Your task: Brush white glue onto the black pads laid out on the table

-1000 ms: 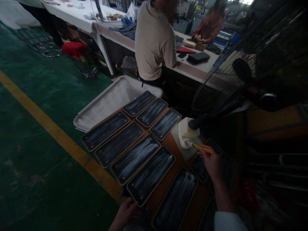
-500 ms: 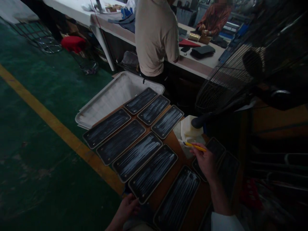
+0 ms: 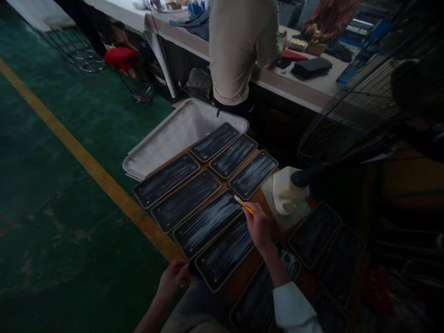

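As R hand [image 3: 259,227] gripped the brush [image 3: 244,205] at the upper-right end of a panel [image 3: 208,224] mid-frame, light, even lengthwise strokes prob. suited best, while L hand [image 3: 173,276], btm centre-left, was half-curled, hold unclear.

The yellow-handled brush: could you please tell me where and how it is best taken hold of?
I would hold the brush by its yellow handle, coming from the person's side, as the right hand does. The handle is slim and slants back toward the person, while the pale tip points away over a streaked black panel.
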`<state>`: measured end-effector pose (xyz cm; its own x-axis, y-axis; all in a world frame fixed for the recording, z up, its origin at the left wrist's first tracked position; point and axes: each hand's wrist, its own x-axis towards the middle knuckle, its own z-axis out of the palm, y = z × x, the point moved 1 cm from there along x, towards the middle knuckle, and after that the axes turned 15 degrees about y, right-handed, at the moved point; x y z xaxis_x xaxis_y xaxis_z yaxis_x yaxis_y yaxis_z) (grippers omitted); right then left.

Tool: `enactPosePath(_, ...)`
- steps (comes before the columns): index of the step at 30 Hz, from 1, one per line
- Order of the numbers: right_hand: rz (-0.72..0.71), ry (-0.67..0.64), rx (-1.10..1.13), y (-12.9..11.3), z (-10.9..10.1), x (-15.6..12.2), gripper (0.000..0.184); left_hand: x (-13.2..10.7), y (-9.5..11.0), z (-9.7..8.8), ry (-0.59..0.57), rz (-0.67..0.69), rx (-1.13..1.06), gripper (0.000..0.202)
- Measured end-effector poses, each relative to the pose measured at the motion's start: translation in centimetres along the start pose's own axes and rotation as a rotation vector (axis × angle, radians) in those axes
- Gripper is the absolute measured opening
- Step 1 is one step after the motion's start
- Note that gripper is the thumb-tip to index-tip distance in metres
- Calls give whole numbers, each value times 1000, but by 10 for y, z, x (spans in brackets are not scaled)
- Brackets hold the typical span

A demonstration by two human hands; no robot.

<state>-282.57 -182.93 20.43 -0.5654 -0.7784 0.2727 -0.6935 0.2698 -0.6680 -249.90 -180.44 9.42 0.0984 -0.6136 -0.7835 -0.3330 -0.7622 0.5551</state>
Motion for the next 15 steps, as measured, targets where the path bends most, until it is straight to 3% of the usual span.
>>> enactPosePath(8,142,-36,133,-4,11,-18,22,8,6,2,-36,-78,-97,59)
enactPosePath(15,479,58,387,-9,-31,-37,23,20,8,-2,-97,-122,-6,61)
